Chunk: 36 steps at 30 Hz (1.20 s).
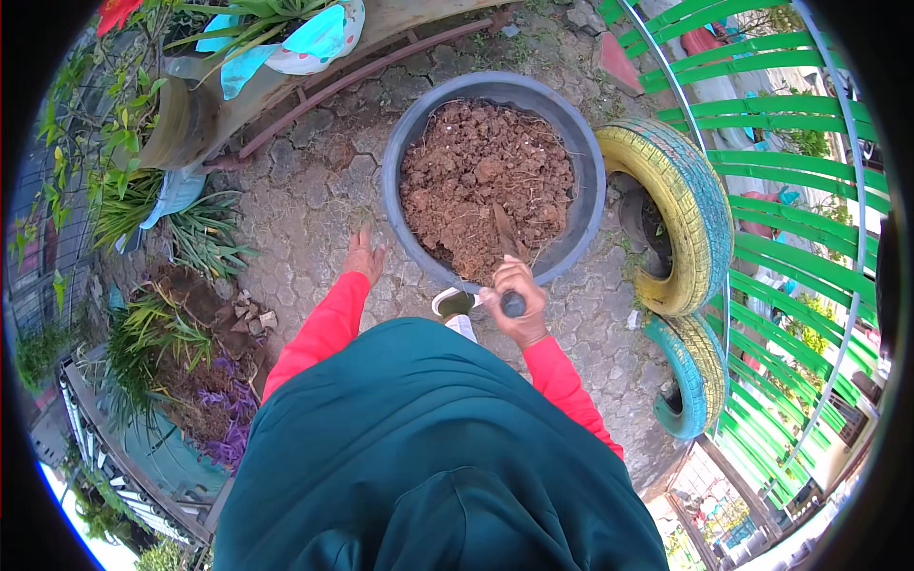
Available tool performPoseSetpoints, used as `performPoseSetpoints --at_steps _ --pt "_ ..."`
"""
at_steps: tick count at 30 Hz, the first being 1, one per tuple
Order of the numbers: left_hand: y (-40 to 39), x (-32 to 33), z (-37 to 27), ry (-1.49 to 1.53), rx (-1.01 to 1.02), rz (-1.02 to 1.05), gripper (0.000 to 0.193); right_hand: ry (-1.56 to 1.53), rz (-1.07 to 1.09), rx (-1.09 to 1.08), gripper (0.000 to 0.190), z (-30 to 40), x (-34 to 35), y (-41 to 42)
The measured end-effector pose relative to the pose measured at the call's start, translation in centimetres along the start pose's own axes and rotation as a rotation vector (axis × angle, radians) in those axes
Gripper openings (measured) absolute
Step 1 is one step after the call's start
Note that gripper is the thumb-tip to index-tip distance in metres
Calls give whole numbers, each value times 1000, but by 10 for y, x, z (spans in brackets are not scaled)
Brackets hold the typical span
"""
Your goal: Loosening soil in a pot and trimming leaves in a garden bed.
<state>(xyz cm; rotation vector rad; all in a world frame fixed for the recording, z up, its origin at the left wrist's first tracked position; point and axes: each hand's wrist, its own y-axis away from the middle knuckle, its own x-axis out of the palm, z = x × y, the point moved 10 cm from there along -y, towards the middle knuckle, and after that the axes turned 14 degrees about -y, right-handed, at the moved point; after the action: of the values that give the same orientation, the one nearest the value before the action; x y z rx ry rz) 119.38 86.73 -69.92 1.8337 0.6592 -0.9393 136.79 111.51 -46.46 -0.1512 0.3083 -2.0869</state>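
Note:
My right hand point(520, 300) is closed around the dark handle of a garden trowel point(505, 227). The trowel's rusty metal end meets the clumpy reddish-brown soil point(477, 168), and part of it is hidden there. That soil, with fine roots and small white specks in it, fills much of a large round dark plastic tub point(393, 187). Left of the tub, my left hand point(365, 258) hangs over the paving with nothing in it, its fingers pointing away from me.
Hexagonal paving point(314, 193) surrounds the tub. A yellow-and-blue painted tyre point(689, 207) stands close on its right, before a green slatted fence point(792, 171). Potted plants point(207, 221) and broken stones point(251, 319) lie to the left. A low rusty metal bar point(357, 82) runs behind.

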Motion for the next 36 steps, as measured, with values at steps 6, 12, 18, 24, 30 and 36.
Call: performPoseSetpoints --at_steps 6,12,18,24,30,36 --pt "148 82 154 -171 -151 472 56 -322 -470 -174 15 176 -103 -93" --pt "266 121 303 -53 -443 493 49 -387 -329 -408 16 297 -83 -94" --pt "331 156 352 83 -455 377 44 144 -124 143 23 -23 52 -18" --pt "326 176 320 296 -516 371 42 375 -16 84 22 -84 70 71" --pt "283 170 232 384 -404 351 39 260 326 69 24 -31 87 44" --pt "244 139 163 513 -213 208 35 -246 -431 120 19 41 -84 -49"
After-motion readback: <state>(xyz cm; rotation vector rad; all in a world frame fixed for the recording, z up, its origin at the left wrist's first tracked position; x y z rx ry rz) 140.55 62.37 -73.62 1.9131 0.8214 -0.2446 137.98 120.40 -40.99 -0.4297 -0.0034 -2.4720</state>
